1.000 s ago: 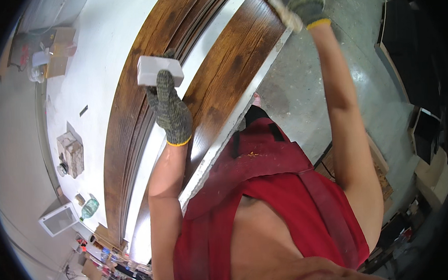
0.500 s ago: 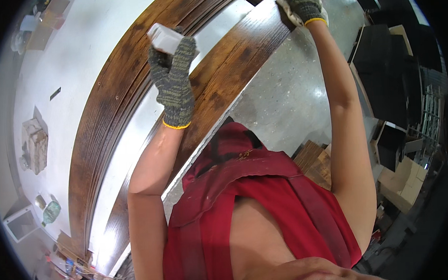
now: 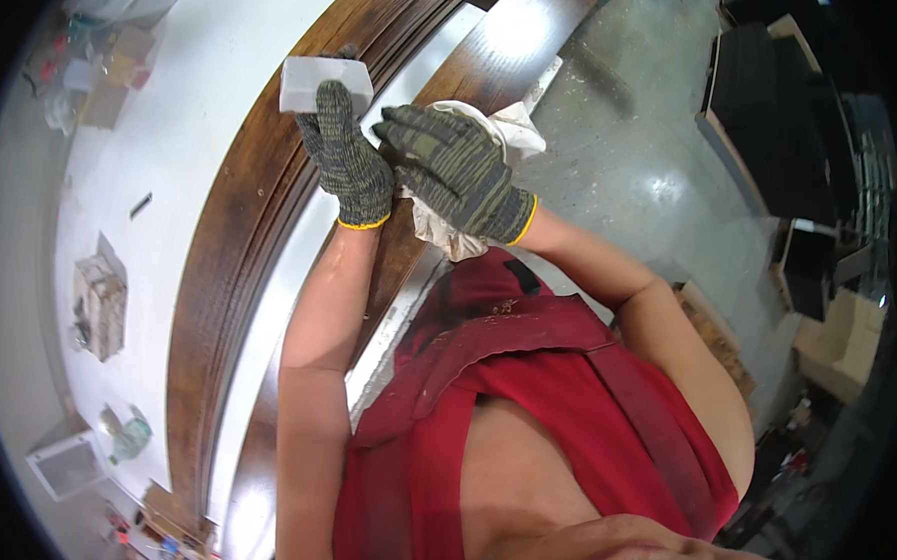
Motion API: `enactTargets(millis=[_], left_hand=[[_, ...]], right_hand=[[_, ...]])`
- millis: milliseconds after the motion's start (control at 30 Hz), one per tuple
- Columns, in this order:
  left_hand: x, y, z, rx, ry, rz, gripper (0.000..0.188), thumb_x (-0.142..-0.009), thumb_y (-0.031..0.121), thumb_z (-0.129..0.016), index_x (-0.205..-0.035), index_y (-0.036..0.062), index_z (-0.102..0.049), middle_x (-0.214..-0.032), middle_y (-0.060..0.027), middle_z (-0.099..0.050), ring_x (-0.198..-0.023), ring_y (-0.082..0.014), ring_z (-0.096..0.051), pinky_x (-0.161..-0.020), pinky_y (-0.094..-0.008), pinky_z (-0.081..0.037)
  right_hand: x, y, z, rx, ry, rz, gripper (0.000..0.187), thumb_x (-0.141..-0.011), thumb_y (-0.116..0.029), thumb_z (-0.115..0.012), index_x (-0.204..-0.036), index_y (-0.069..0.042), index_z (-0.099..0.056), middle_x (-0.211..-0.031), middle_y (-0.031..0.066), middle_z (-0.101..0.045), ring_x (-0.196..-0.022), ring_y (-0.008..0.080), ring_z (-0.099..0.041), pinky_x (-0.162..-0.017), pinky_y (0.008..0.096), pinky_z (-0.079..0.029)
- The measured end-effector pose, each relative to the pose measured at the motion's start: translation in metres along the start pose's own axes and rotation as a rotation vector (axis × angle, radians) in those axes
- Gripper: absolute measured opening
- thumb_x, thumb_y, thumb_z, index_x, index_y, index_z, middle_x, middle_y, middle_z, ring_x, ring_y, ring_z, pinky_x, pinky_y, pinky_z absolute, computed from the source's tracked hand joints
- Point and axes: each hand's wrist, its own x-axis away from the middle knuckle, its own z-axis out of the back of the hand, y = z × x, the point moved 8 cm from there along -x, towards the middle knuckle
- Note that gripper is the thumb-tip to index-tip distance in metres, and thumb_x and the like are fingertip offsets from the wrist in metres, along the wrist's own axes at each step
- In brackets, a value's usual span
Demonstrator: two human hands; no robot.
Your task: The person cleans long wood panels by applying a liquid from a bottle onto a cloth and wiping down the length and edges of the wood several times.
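My left hand (image 3: 348, 164), in a dark knitted glove with a yellow cuff, grips a small white rectangular block (image 3: 322, 83) between thumb and fingers. It holds the block above the brown wood-grain boards. My right hand (image 3: 464, 169), gloved alike, presses a crumpled white cloth (image 3: 453, 230) onto the nearer glossy brown board (image 3: 460, 77). Its fingers lie together and point left, beside my left wrist. Cloth sticks out past both edges of this hand; the part beneath the palm is hidden. A second brown board (image 3: 207, 260) with a grooved edge runs alongside, farther left.
The boards lie on a white tabletop (image 3: 105, 200). On it stand a greyish block-shaped bundle (image 3: 99, 305), a pale green bottle (image 3: 130, 434) and a small dark strip (image 3: 141, 205). Black panels (image 3: 777, 116) and a cardboard box (image 3: 842, 348) stand on the grey floor (image 3: 653, 141) at right.
My right hand has come with the cloth from the board's far end down toward me, next to my left hand. The white block in my left hand has turned to lie more level.
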Motion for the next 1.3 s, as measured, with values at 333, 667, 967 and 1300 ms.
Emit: enactTargets(millis=[333, 667, 967, 1300], left_hand=[[0.026, -0.015, -0.023, -0.194, -0.255, 0.282, 0.055, -0.095, 0.026, -0.067, -0.139, 0.0005, -0.048, -0.127, -0.0117, -0.06, -0.112, -0.0206, -0.058, -0.096, -0.0351, -0.048], [0.031, -0.029, -0.033, -0.072, -0.378, 0.415, 0.068, -0.089, 0.029, -0.075, -0.142, -0.001, -0.044, -0.135, -0.0141, -0.056, -0.12, -0.0236, -0.055, -0.101, -0.0362, -0.048], [0.055, -0.01, -0.08, -0.768, -1.0, -0.421, 0.035, -0.077, 0.015, -0.075, -0.112, 0.0138, -0.073, -0.117, -0.013, -0.068, -0.118, -0.0371, -0.057, -0.107, -0.048, -0.042], [0.063, -0.01, -0.076, -0.749, -1.14, -0.192, 0.036, -0.065, 0.019, -0.077, -0.101, 0.0186, -0.077, -0.109, -0.0087, -0.069, -0.108, -0.0329, -0.06, -0.1, -0.0455, -0.046]], right_hand=[[-0.007, 0.045, 0.034, -0.87, 0.343, -0.166, 0.05, -0.09, -0.017, -0.073, -0.136, -0.006, -0.057, -0.127, 0.0118, -0.059, -0.118, 0.0225, -0.058, -0.1, 0.0351, -0.048], [-0.018, 0.066, 0.038, -0.553, 0.24, -0.149, 0.059, -0.085, -0.023, -0.078, -0.137, -0.008, -0.055, -0.128, 0.0114, -0.06, -0.113, 0.0236, -0.062, -0.098, 0.0349, -0.051], [-0.013, 0.175, 0.122, -0.689, 0.122, -0.292, 0.045, -0.094, -0.008, -0.063, -0.138, -0.002, -0.055, -0.136, 0.0097, -0.059, -0.118, 0.0193, -0.06, -0.099, 0.0332, -0.051], [-0.072, 0.182, 0.131, 0.096, -0.341, 0.03, 0.055, -0.083, -0.035, -0.071, -0.134, -0.014, -0.063, -0.125, 0.0151, -0.066, -0.115, 0.0357, -0.057, -0.102, 0.0474, -0.043]])
